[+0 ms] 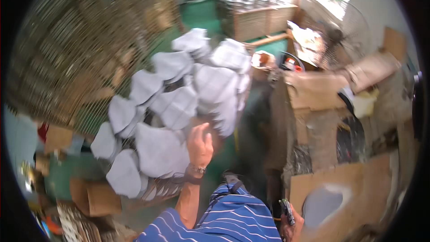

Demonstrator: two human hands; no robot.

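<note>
Many white, rounded flat pieces lie in overlapping stacks on a rack to my left; their material is hard to tell. My left hand is at the right edge of the nearest stacks, fingers apart and slightly blurred, with nothing visible in it. Whether it touches a piece cannot be made out. Low on the right, my right hand is closed around a narrow dark handheld object with a greenish side. Beside that hand, a grey rounded piece lies on a cardboard sheet.
A tall slatted rack rises at the far left. Further back stands another rack with white pieces on top. To the right is a cardboard-covered workbench, with a fan behind it. An open cardboard box sits lower left.
</note>
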